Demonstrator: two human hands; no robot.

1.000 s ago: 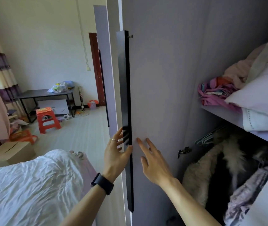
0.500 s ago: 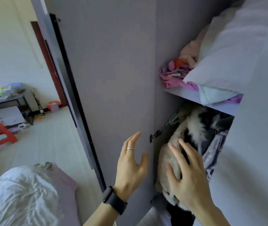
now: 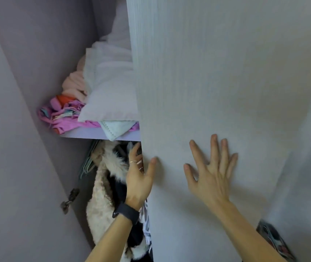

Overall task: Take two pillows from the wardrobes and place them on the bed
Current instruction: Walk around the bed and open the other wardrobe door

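Item: second wardrobe door (image 3: 226, 91), pale grey, shut or nearly so, covering the right part of the wardrobe.

Left hand (image 3: 140, 178): fingers hooked behind the door's free edge, thumb on its face; gripping that edge, nothing else in it. A black wristband sits on this wrist.

Right hand (image 3: 210, 171): open, fingers spread, palm flat on the door face, to the right of the left hand. Holding nothing.

Task item: white pillow (image 3: 109, 87), on the shelf (image 3: 86, 136) above and to the left of the left hand, partly hidden behind the door. It rests on a heap of pink and orange folded clothes (image 3: 62, 114). Its long axis appears to run from the near corner at the shelf front back and up into the wardrobe; the far end is hidden. A second pillow cannot be told apart here.

Below shelf: fluffy cream and black coat (image 3: 105, 178) on hangers, just left of the left hand.

Risks, judged:
- Fingers behind the edge may be pinched if the flat right palm presses the door inward.
- Pulling the pillow may drag the loose clothes off the shelf.
- The door may strike the head on swinging out.
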